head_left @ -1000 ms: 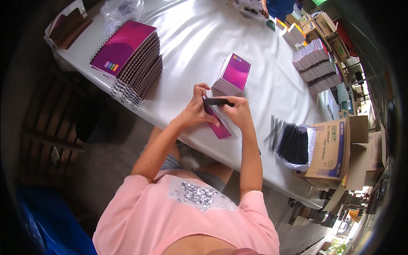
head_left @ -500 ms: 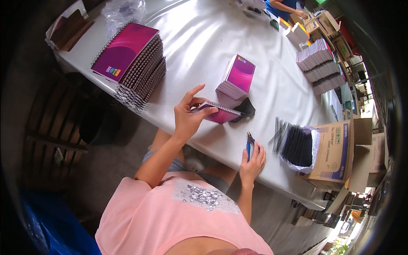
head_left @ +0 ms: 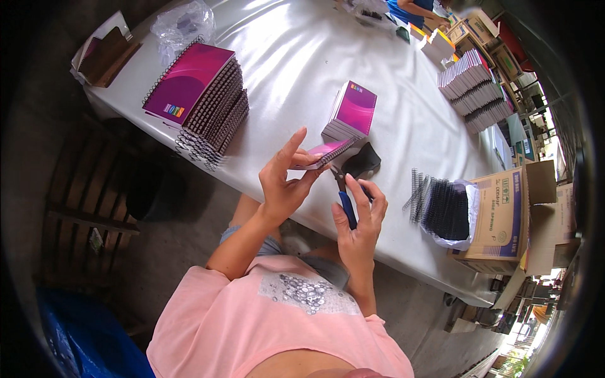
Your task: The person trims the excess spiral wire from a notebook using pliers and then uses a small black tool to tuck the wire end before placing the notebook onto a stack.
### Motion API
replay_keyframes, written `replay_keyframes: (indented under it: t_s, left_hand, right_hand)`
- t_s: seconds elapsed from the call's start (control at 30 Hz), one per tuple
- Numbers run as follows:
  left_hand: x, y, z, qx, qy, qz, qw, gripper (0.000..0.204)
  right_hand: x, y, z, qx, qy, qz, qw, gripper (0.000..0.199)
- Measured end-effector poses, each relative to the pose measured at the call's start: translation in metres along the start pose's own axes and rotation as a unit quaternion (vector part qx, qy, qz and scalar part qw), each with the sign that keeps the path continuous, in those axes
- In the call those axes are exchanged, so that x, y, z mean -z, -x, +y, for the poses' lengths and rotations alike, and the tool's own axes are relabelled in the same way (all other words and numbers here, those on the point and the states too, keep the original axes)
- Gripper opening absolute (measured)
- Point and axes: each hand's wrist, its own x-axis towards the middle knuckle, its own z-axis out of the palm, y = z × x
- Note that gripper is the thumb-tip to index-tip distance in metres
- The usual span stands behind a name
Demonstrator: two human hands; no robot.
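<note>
A spiral notebook with a magenta cover (head_left: 330, 148) is pinched in my left hand (head_left: 280, 187), its dark coil edge facing me and its index finger pointing up. My right hand (head_left: 360, 228) is closed around blue-handled cutting pliers (head_left: 346, 206). The pliers' jaws are at the near end of the coil; whether they touch the wire is too small to tell. Just beyond the notebook sits a short stack of purple-covered books (head_left: 357, 110). A black pouch-like object (head_left: 362, 161) lies to the right of the notebook.
At left stands a tall stack of coil-bound notebooks (head_left: 192, 79), near a clear plastic bag (head_left: 186, 28) and an open box (head_left: 108, 53). Black spiral coils (head_left: 446, 211) spill from a carton (head_left: 495, 217) at right. Book stacks (head_left: 474, 88) and another person (head_left: 416, 11) are farther back.
My right hand has lifted the pliers off the table edge and brought them left to the notebook's coil. My left hand has turned the notebook, its far end now tilted up.
</note>
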Motion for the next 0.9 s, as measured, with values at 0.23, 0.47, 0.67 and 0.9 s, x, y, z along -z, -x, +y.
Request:
replay_keyframes:
  t_s: [0.23,0.47,0.67,0.9]
  left_hand:
    - [0.001,0.002,0.003,-0.043,-0.021,-0.013,0.999,0.077]
    - [-0.003,0.007,0.005,-0.068,0.012,0.031,0.997,0.066]
    - [0.005,-0.012,0.022,0.228,0.294,0.157,0.915,0.065]
    - [0.026,-0.017,0.039,0.250,0.332,0.146,0.898,0.040]
  right_hand:
    - [0.000,0.004,0.007,0.023,-0.022,-0.058,0.998,0.042]
    - [0.007,0.012,0.009,-0.296,-0.639,-0.231,0.671,0.037]
    - [0.014,0.027,0.049,-0.081,-0.050,-0.070,0.993,0.041]
    - [0.002,0.033,0.102,-0.074,0.326,-0.085,0.939,0.049]
